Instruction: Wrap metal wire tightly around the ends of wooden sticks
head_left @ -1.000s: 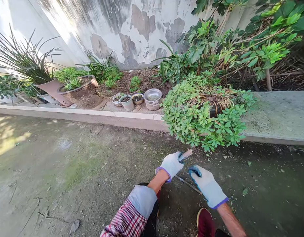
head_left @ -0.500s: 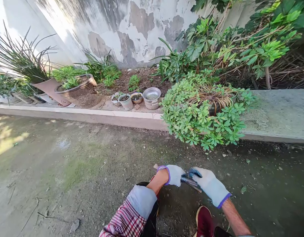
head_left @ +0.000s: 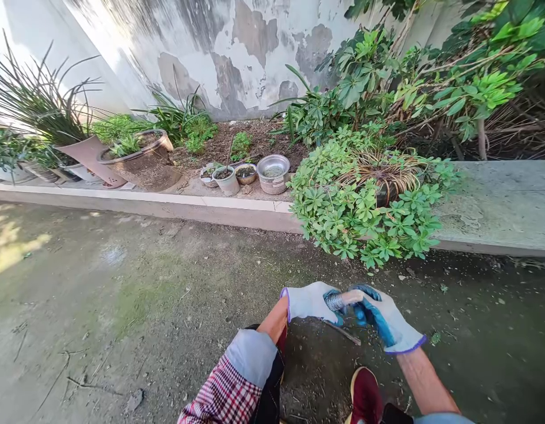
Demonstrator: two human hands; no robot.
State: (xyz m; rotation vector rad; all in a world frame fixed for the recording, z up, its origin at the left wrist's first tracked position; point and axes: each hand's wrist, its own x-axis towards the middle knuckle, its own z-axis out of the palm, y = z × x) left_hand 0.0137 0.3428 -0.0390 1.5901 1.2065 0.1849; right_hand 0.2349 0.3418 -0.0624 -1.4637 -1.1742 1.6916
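Observation:
My left hand [head_left: 311,301], in a white work glove with a blue coated palm, is closed around a pale wooden stick [head_left: 352,297]. A band of thin silvery wire [head_left: 334,302] is wound round the stick beside my fingers. My right hand [head_left: 387,315], gloved alike, has its fingers curled at the stick's right end; some of them are blurred. Below the left glove a thin brown stick [head_left: 345,334] slants down to the right. Whether it is held or joined to the wooden piece is hidden.
Ahead runs a low kerb [head_left: 237,209] with a large brown pot [head_left: 142,168], several small pots and a metal basin [head_left: 273,171]. A bushy green plant [head_left: 334,200] overhangs the kerb. Twigs lie on the dirt ground [head_left: 144,282], and my red shoe [head_left: 365,394] is below my hands.
My hands have turned, so the blue palms and the pale, wire-wound wood now show between them. The right fingers have moved onto the wood's end.

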